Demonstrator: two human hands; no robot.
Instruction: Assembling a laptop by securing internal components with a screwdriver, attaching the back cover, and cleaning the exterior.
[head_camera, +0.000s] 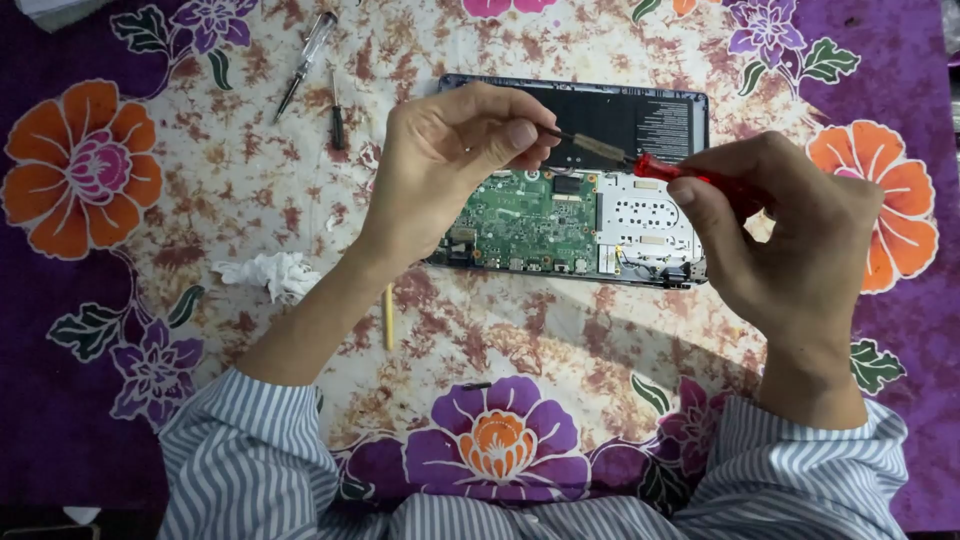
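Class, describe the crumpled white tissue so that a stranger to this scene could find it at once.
Start at the opened laptop on the flowered cloth. Look to its lower left, past the person's left forearm, to the crumpled white tissue. It is the only soft white wad; the nearby tools are thin and straight.

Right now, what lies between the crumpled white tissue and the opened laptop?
In the head view, the left hand's forearm crosses that stretch over the floral cloth; tissue, laptop.

centre: opened laptop (575, 180) on tabletop (250, 200), btwn both hands
far-left: two screwdrivers (305, 65) side by side, well apart from laptop
left: crumpled tissue (270, 272), near left forearm
front: thin stick (389, 316), just before laptop's left end
over laptop: hand-held screwdriver (690, 178)
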